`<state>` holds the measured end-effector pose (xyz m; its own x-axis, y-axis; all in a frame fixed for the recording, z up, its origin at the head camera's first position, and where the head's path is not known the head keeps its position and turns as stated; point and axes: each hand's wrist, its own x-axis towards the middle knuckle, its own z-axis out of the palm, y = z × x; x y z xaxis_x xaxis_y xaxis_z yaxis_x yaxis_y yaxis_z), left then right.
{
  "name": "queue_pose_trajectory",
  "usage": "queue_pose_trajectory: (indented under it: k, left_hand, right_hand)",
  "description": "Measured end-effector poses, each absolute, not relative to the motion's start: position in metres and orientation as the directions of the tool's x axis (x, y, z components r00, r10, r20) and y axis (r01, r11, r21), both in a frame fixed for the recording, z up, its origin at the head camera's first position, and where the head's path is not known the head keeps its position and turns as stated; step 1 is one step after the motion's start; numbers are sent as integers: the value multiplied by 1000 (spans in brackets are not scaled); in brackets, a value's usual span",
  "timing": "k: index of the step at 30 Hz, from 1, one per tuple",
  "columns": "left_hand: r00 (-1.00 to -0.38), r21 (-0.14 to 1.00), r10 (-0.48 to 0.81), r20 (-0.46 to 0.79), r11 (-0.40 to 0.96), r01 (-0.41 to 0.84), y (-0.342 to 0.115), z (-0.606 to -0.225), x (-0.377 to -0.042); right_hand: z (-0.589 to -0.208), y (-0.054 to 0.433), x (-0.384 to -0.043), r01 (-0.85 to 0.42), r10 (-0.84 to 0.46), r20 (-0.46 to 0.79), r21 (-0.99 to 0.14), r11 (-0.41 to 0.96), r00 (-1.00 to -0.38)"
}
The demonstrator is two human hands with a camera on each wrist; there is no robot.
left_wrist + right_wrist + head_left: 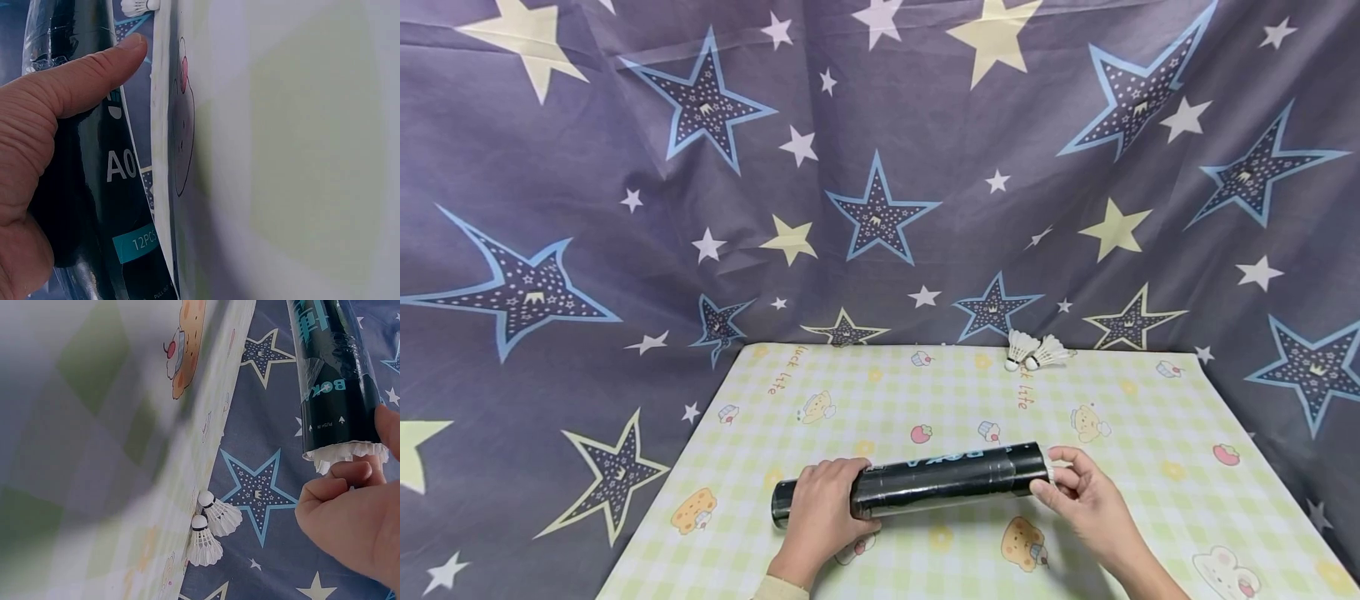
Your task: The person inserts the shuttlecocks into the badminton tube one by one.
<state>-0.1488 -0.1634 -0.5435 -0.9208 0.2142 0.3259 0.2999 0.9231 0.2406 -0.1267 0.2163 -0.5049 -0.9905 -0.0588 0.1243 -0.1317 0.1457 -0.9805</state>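
A long black shuttlecock tube (940,482) with blue lettering lies tilted above the checkered cloth, its right end higher. My left hand (829,510) grips the tube near its left end; in the left wrist view the thumb (94,78) lies across the black wall. At the right end, the white feathers of a shuttlecock (344,452) stick out of the tube's mouth. Curled fingers of my right hand (1086,500) pinch at these feathers, the thumb beside the rim. In the right wrist view a fingertip reaches into the mouth, and its exact contact is hidden.
Two white shuttlecocks (1019,350) lie together at the table's far edge, right of centre. A checkered cloth with cartoon prints covers the table (820,442). Behind and at the sides hangs a dark curtain (760,183) with stars.
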Motion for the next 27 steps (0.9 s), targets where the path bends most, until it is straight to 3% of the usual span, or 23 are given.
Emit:
queue_pose_trajectory:
  k: [17,27]
  left_hand:
    - [-910,223,223,350,924,312,-164,-545,-151]
    - [-912,219,228,340,924,312,-164,-546,-151]
  right_hand:
    - [-502,217,-126,-59,-139,34,-982,178,-990]
    - [-505,219,-124,-104,-219,75,-987,123,-973]
